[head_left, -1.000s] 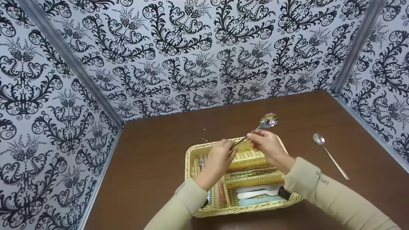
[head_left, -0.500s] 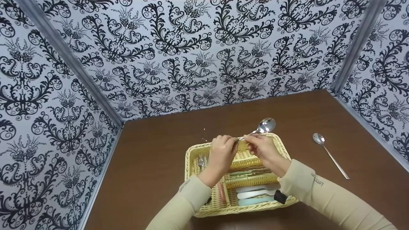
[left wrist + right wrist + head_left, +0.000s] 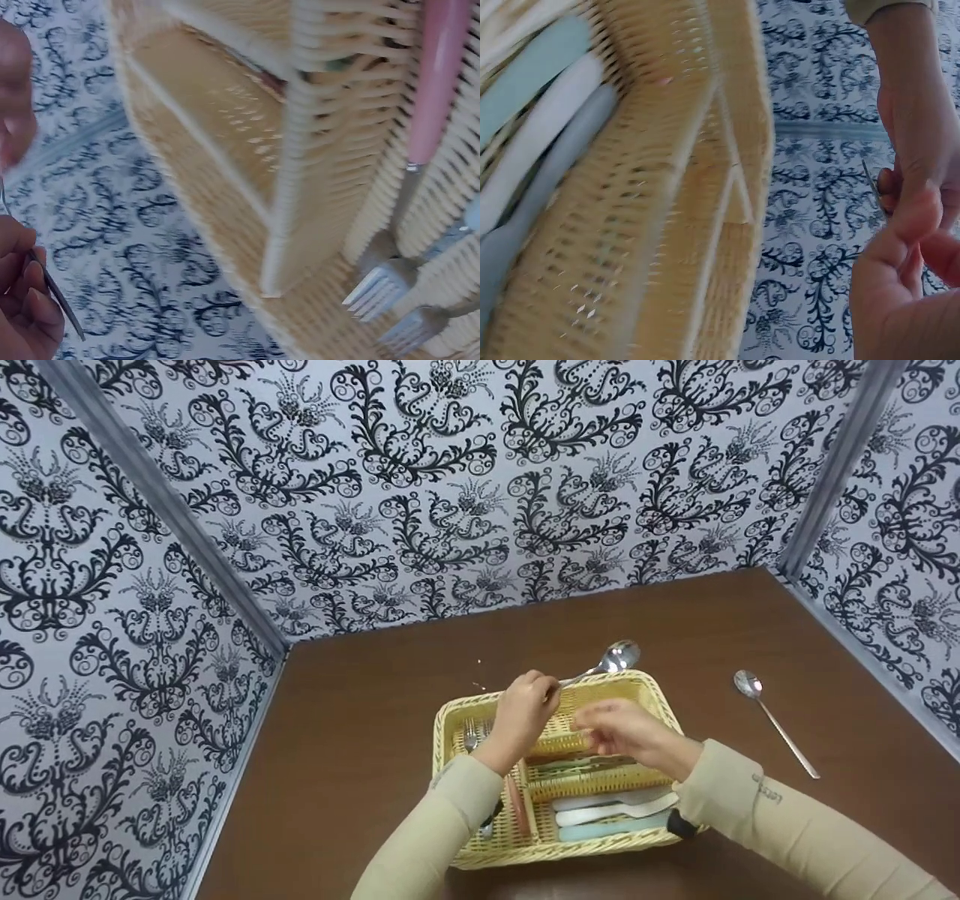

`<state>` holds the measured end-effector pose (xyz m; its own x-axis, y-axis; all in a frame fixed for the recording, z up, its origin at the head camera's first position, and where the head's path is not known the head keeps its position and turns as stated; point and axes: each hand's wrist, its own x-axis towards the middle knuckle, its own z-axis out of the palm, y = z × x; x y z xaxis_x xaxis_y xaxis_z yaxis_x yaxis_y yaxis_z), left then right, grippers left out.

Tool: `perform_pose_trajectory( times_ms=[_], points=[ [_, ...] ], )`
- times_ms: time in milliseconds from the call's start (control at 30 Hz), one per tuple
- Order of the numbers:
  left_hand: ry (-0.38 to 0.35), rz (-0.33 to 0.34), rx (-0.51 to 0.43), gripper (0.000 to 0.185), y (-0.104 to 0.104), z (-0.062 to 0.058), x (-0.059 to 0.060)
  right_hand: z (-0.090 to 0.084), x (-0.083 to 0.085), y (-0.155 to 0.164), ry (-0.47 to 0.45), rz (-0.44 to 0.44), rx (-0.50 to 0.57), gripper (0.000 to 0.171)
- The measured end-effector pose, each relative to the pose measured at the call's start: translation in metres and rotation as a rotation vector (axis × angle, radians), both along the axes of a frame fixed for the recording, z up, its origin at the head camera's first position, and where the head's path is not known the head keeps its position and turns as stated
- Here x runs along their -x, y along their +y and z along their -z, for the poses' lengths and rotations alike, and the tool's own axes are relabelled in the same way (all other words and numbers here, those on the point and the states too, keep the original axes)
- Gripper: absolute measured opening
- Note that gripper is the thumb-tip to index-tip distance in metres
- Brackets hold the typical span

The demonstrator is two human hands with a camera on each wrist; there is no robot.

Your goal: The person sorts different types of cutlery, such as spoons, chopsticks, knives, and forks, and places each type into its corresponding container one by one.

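A metal spoon (image 3: pixel 621 655) extends over the far rim of the wicker basket (image 3: pixel 442 750), bowl to the right. My left hand (image 3: pixel 529 709) grips it by the handle; the handle's end sticks out below the fingers in the left wrist view, where the hand (image 3: pixel 26 300) is at the lower left. My right hand (image 3: pixel 634 733) is apart from the spoon, over the basket's right half, with loosely bent fingers and nothing held. In the right wrist view the right hand (image 3: pixel 900 285) is in front of the left hand (image 3: pixel 922 120), hiding part of it.
Inside the divided basket lie forks (image 3: pixel 386 289), a pink-handled utensil (image 3: pixel 439 82), and white, grey and mint-green handled utensils (image 3: pixel 540 142). Another long-handled spoon (image 3: pixel 776 724) lies on the brown table (image 3: pixel 360 750) to the right. Patterned walls (image 3: pixel 420 510) enclose the table.
My right hand has let go of the spoon and drawn back toward the basket. The spoon, still in my left hand, has lowered and shifted slightly left.
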<state>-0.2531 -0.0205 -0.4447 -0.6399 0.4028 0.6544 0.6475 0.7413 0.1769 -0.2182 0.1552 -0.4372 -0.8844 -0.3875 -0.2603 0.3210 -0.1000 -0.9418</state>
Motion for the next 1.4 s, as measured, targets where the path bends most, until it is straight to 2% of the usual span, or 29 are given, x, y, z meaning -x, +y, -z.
perform_pose_trajectory(
  times_ms=[100,167,267,367,433,467,533,600,667,733,800,867,933,1033,1100,1133,1167,1267,1300,1333,1400],
  points=[
    [-0.104,-0.049,0.134,0.012,0.004,0.007,0.011,0.004,-0.001,0.008,-0.011,-0.146,-0.096,0.01],
    [-0.178,-0.11,0.288,0.013,0.011,0.009,0.017,0.004,-0.001,0.012,-0.007,-0.208,-0.12,0.01],
    [-0.288,-0.186,0.537,0.014,0.026,0.011,0.025,0.003,-0.002,0.016,0.002,-0.259,-0.122,0.009],
    [-0.327,-0.238,0.694,0.013,0.041,0.026,0.034,0.002,-0.004,0.018,0.013,-0.289,-0.138,0.01],
    [-0.258,-0.24,0.732,0.014,0.047,0.066,0.059,0.0,-0.005,0.02,0.014,-0.294,-0.155,0.011],
    [-0.258,-0.244,0.746,0.015,0.05,0.085,0.071,0.0,-0.006,0.021,0.014,-0.296,-0.159,0.011],
    [-0.201,-0.247,0.751,0.012,0.057,0.13,0.097,-0.001,-0.006,0.024,0.015,-0.296,-0.167,0.011],
    [-0.177,-0.231,0.754,0.011,0.061,0.176,0.126,-0.001,-0.007,0.027,0.014,-0.294,-0.169,0.011],
    [-0.223,-0.238,0.777,0.01,0.069,0.192,0.134,-0.002,-0.007,0.029,0.017,-0.294,-0.173,0.012],
    [-0.214,-0.234,0.773,0.009,0.074,0.201,0.138,-0.003,-0.008,0.031,0.017,-0.288,-0.184,0.014],
    [-0.201,-0.219,0.78,0.009,0.076,0.196,0.133,-0.005,-0.009,0.032,0.016,-0.284,-0.191,0.018],
    [-0.207,-0.208,0.789,0.009,0.076,0.176,0.121,-0.006,-0.01,0.033,0.013,-0.28,-0.196,0.021],
    [-0.265,-0.214,0.825,0.01,0.075,0.144,0.102,-0.008,-0.01,0.034,0.015,-0.282,-0.194,0.02],
    [-0.445,-0.251,0.898,0.014,0.075,0.089,0.074,-0.01,-0.011,0.035,0.014,-0.292,-0.186,0.015],
    [-0.413,-0.253,0.875,0.016,0.071,0.085,0.071,-0.01,-0.011,0.036,0.017,-0.307,-0.174,0.011],
    [-0.417,-0.259,0.886,0.017,0.069,0.078,0.068,-0.01,-0.011,0.037,0.021,-0.317,-0.167,0.011],
    [-0.392,-0.257,0.881,0.017,0.066,0.076,0.065,-0.01,-0.012,0.038,0.024,-0.322,-0.162,0.01],
    [-0.28,-0.247,0.86,0.017,0.059,0.079,0.062,-0.009,-0.012,0.041,0.031,-0.326,-0.153,0.01],
    [-0.304,-0.25,0.884,0.016,0.058,0.068,0.055,-0.008,-0.012,0.042,0.033,-0.322,-0.154,0.009],
    [-0.311,-0.248,0.905,0.017,0.058,0.062,0.051,-0.008,-0.011,0.043,0.034,-0.316,-0.157,0.009],
    [-0.278,-0.237,0.896,0.017,0.057,0.065,0.051,-0.007,-0.011,0.045,0.033,-0.302,-0.164,0.009]
  ],
)
